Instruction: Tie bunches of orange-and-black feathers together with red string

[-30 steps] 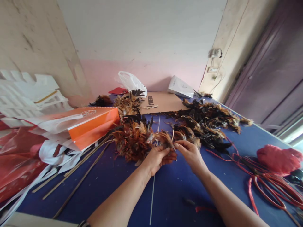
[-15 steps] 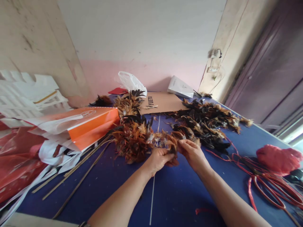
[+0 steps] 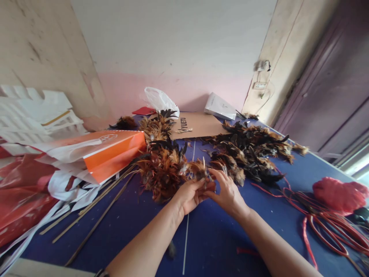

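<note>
In the middle of the view, my left hand (image 3: pixel 191 195) is closed on a small bunch of brown feathers (image 3: pixel 197 167), with pale quills showing near its fingertips. Close on its right is my right hand (image 3: pixel 229 192), thumb and fingers apart around the near end of the bunch; nothing clear shows in its grip. A thick pile of reddish-brown feathers (image 3: pixel 163 173) lies just left of my hands. Dark and tan feathers (image 3: pixel 250 148) spread out to the right. One small grey feather (image 3: pixel 172 250) rests near my left forearm.
An orange and white bag (image 3: pixel 115 154) and thin sticks (image 3: pixel 98 219) lie left on the blue table (image 3: pixel 219 238). Flattened cardboard (image 3: pixel 204 125), a clear plastic bag (image 3: pixel 161 100) and a white box (image 3: pixel 219 106) sit behind. Red-handled scissors (image 3: pixel 328 234) and pink string (image 3: pixel 340 194) lie right.
My right hand has loosened its pinch, and its fingers have spread beside my left hand. The held feathers have turned more upright. A small grey feather now shows near my left forearm.
</note>
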Available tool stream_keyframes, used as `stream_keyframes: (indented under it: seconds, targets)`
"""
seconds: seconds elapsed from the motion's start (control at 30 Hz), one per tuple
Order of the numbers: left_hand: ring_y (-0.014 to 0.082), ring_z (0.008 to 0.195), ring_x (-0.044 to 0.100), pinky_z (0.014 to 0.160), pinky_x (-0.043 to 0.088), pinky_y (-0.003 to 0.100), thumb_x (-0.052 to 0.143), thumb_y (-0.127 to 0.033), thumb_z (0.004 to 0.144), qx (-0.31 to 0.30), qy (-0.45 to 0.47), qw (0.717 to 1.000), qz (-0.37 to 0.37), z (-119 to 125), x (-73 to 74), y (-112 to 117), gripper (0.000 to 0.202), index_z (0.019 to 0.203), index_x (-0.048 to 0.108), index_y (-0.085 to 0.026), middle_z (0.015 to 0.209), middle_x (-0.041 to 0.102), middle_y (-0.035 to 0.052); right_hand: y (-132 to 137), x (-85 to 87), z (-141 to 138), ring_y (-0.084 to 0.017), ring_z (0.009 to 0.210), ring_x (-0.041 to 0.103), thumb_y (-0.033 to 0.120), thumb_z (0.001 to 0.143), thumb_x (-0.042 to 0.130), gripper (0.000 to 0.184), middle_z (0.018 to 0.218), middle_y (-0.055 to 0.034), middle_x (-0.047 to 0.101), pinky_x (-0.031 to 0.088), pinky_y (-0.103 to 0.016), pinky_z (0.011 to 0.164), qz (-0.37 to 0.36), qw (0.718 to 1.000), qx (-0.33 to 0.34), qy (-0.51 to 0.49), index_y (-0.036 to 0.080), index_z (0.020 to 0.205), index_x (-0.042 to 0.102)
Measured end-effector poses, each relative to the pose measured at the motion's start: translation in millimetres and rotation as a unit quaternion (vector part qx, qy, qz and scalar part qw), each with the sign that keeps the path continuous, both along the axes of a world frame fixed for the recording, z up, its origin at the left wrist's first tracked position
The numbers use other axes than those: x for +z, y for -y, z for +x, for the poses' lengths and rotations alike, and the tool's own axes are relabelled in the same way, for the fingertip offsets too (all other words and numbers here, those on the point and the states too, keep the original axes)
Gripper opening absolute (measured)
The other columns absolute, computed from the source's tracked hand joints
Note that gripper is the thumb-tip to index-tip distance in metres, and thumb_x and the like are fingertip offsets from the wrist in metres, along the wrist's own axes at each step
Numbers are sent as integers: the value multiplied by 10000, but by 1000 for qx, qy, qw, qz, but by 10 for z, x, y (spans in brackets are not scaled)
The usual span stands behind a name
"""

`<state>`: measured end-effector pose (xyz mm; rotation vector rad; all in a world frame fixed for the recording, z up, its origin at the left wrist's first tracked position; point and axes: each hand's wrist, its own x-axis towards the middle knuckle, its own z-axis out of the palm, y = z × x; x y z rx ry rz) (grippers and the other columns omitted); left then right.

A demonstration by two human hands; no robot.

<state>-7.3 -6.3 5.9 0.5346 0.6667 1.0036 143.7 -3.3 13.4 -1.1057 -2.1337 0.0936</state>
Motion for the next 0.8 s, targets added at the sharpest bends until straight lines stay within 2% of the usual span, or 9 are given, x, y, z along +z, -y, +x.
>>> stream_keyframes:
  seconds: [0.13,0.3,0.5,0.7,0.8]
  targets:
    - [148,673,630,672,462,269,595,-229,747,-15,-8,1000,20,11,-14,15,147,826,631,-110,761,682,99,-23,-17,10,-226,937,541,275,655,633,596,1035,-73,558,433,-399,806,-14,1000,-13,-9,216,1199,397]
    - [143,663,625,682,455,271,628,-226,717,-12,-25,999,36,26,-31,7,169,834,641,-105,780,682,105,-38,-37,7,-190,864,563,234,622,637,604,1008,-59,562,451,-359,777,-64,995,-16,-71,220,1182,409]
    - [140,667,622,647,447,244,646,-255,697,8,-50,998,41,35,-37,1,200,834,652,-109,766,684,109,-48,-27,24,-194,883,550,254,618,649,642,1044,-57,550,422,-383,817,-84,995,-11,-55,243,1206,393]
    - [134,699,618,664,440,231,649,-301,689,-12,-106,988,108,44,-54,19,264,877,665,-116,829,682,113,-66,-61,9,-179,816,566,228,600,642,597,990,-45,575,449,-350,764,-118,989,-11,-93,237,1159,431]
    - [154,731,621,663,442,235,644,-309,691,-1,-140,981,138,53,-44,18,278,883,668,-110,835,681,115,-77,-61,-4,-170,791,574,209,590,640,563,963,-38,590,458,-338,752,-141,982,-3,-128,232,1126,465]
